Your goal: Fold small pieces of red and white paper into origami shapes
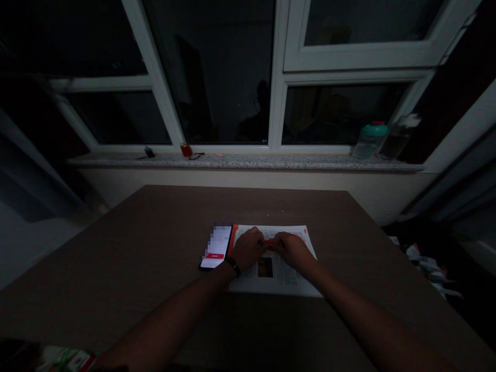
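My left hand (pixel 248 249), with a dark band on the wrist, is over the upper middle of a printed page (pixel 248 284). Facing it is my right hand (pixel 293 250), over the page's right part. Between the fingertips of both hands is a small red object (pixel 269 241), pinched from either side; its exact shape is hard to make out in the dim light. The page lies flat and has text, a dark picture and an orange left edge. Just left of it lies a phone (pixel 218 247) with its screen lit.
The brown table (pixel 155 222) reaches toward a granite windowsill (pixel 240 161). On the sill stand a red jar (pixel 186 150), a small dark item (pixel 149 152), a green-topped bottle (pixel 370 140) and a clear bottle (pixel 398 138). Tiny white bits lie beyond the page.
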Available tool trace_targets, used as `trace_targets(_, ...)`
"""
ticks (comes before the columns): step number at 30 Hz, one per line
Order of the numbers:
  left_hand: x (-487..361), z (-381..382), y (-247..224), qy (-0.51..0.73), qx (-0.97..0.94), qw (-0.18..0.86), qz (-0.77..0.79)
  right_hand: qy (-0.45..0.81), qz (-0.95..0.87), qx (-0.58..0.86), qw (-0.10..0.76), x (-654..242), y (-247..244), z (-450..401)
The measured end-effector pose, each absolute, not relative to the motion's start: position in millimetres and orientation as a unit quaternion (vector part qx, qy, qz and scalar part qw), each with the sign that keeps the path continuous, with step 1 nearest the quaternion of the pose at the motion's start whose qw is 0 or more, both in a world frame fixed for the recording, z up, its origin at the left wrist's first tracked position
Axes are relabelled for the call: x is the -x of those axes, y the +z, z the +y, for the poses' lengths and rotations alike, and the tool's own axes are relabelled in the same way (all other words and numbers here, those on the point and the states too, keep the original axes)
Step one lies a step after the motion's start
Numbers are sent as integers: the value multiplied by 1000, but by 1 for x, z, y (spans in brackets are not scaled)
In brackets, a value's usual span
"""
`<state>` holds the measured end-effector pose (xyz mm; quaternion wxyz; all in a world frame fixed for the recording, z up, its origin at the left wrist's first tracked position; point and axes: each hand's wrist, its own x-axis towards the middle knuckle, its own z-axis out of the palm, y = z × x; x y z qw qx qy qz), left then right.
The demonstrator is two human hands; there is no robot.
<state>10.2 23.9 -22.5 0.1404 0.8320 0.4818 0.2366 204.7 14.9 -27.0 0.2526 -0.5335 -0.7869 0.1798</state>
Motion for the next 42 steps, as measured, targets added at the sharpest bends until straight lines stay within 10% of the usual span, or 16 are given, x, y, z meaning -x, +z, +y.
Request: trace_targets(42, -1, 28, -22, 253, -834, 215, 441, 159, -808, 502, 263, -209, -31, 14)
